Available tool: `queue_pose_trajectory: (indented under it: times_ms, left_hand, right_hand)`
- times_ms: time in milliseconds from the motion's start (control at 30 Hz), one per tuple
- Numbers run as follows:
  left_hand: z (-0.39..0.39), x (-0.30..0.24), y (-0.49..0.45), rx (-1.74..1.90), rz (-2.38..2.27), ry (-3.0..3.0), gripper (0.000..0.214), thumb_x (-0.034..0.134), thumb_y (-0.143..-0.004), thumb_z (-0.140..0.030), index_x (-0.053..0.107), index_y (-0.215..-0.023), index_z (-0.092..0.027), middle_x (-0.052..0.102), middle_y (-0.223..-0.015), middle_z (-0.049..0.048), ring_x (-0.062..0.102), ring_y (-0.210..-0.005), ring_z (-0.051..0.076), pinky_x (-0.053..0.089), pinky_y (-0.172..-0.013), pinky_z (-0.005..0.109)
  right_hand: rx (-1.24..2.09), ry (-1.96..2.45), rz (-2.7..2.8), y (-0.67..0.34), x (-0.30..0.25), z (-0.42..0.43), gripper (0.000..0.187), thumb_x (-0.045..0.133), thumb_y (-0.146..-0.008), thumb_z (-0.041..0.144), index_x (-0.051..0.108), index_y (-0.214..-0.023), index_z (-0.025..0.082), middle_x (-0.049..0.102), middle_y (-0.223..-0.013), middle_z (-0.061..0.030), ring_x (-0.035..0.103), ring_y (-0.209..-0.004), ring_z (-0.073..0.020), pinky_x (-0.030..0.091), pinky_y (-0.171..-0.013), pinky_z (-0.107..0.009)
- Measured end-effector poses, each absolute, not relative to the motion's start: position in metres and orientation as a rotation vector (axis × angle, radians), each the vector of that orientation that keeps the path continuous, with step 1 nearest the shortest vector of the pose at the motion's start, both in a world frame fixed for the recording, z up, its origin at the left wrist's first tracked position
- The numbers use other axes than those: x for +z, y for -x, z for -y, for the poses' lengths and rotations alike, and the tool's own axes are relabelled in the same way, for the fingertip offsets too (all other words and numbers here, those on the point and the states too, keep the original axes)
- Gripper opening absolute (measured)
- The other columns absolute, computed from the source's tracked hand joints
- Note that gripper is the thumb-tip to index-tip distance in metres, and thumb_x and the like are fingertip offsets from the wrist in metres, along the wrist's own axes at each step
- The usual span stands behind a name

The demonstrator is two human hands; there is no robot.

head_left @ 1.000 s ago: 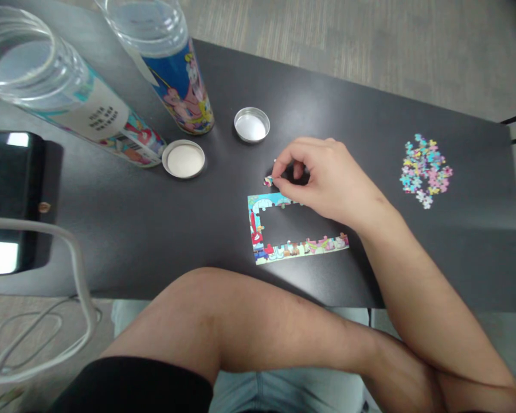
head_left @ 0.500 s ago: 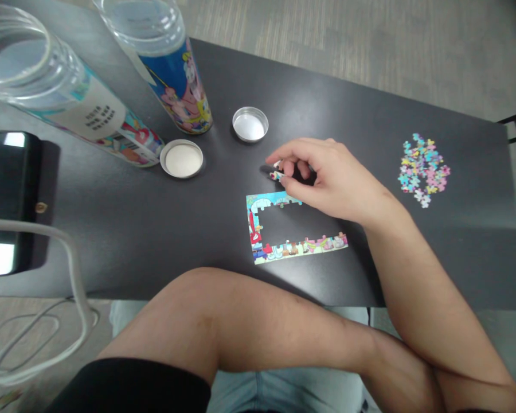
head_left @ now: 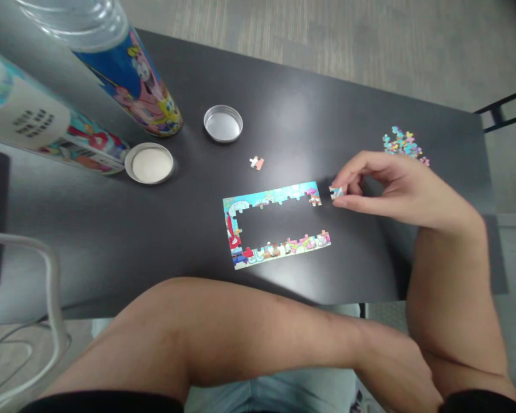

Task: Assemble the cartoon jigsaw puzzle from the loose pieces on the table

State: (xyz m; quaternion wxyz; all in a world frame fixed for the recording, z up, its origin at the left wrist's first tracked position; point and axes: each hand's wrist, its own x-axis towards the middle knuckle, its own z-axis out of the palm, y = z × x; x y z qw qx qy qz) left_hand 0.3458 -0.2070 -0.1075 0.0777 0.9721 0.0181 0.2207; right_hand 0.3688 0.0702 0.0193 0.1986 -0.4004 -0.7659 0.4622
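Since a second ago my right hand (head_left: 395, 186) has swung from the upper left corner of the puzzle frame (head_left: 275, 225) over to its upper right end, and a loose piece (head_left: 257, 163) now lies alone on the table (head_left: 112, 229) where the hand was working. The thumb and forefinger (head_left: 348, 202) pinch a small puzzle piece (head_left: 336, 193), held just beside the open right end of the frame's top strip, close to it but not yet joined. The other fingers curl loosely above the pinch, and the knuckles arch upward. The wrist bends back toward me, and the forearm runs down along the table's right edge to the elbow at the lower right.

My left hand (head_left: 395, 373) rests low by my lap, under the right elbow, with its forearm lying across the front of the view; I cannot tell how its fingers are set.

Beyond the right hand, a heap of loose pieces (head_left: 402, 143) sits partly hidden by the knuckles. Farther left stand two printed tubes (head_left: 133, 74), with two round lids (head_left: 223, 123) near their bases.
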Motion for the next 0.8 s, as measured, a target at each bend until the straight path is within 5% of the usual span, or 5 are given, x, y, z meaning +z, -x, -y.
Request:
queue_pose_trajectory:
  times_ms: [133, 233, 333, 667, 800]
  left_hand:
    - [0.214, -0.113, -0.345, 0.703, 0.654, -2.655, 0.030, 0.071, -0.113, -0.052, 0.081, -0.086, -0.046, 0.031, -0.071, -0.0045, -0.018, -0.060, 0.020, -0.005, -0.053, 0.042]
    - [0.216, -0.114, -0.341, 0.655, 0.659, -2.617, 0.066, 0.073, -0.113, -0.045, 0.024, -0.073, -0.024, 0.008, -0.074, -0.0048, -0.018, -0.059, 0.021, -0.004, -0.054, 0.046]
    - [0.215, -0.113, -0.340, 0.631, 0.659, -2.605, 0.075, 0.072, -0.114, -0.044, 0.006, -0.084, -0.025, -0.001, -0.071, -0.0057, -0.018, -0.055, 0.020, -0.003, -0.051, 0.047]
    - [0.210, -0.108, -0.339, 0.610, 0.659, -2.579, 0.068, 0.070, -0.115, -0.038, 0.013, -0.081, -0.024, 0.002, -0.072, -0.0053, -0.018, -0.054, 0.019, 0.009, -0.047, 0.041]
    - [0.207, -0.107, -0.340, 0.547, 0.675, -2.537, 0.043, 0.066, -0.117, -0.034, 0.068, -0.074, -0.034, 0.028, -0.067, -0.0042, -0.016, -0.055, 0.019, 0.004, -0.048, 0.040]
  right_hand:
    - [1.399, 1.093, 2.258, -0.365, 0.019, -0.070, 0.020, 0.107, -0.108, 0.038, 0.089, -0.116, 0.032, 0.079, -0.087, 0.0034, 0.065, -0.071, -0.0175, 0.049, -0.065, -0.039]
    - [1.424, 1.044, 2.298, -0.357, 0.018, -0.071, 0.019, 0.103, -0.110, 0.035, 0.086, -0.114, 0.029, 0.075, -0.082, 0.0058, 0.059, -0.066, -0.0149, 0.046, -0.062, -0.037]
    - [1.411, 0.994, 2.319, -0.354, 0.017, -0.070, 0.019, 0.102, -0.110, 0.035, 0.085, -0.114, 0.028, 0.075, -0.081, 0.0073, 0.053, -0.062, -0.0129, 0.043, -0.059, -0.035]
    - [1.430, 1.099, 2.322, -0.355, 0.017, -0.068, 0.017, 0.103, -0.107, 0.034, 0.089, -0.116, 0.031, 0.090, -0.094, 0.0023, 0.068, -0.072, -0.0181, 0.048, -0.063, -0.039]
    - [1.320, 1.024, 2.304, -0.355, 0.013, -0.072, 0.015, 0.098, -0.113, 0.038, 0.087, -0.117, 0.029, 0.084, -0.087, 0.0052, 0.063, -0.067, -0.0147, 0.043, -0.060, -0.037]
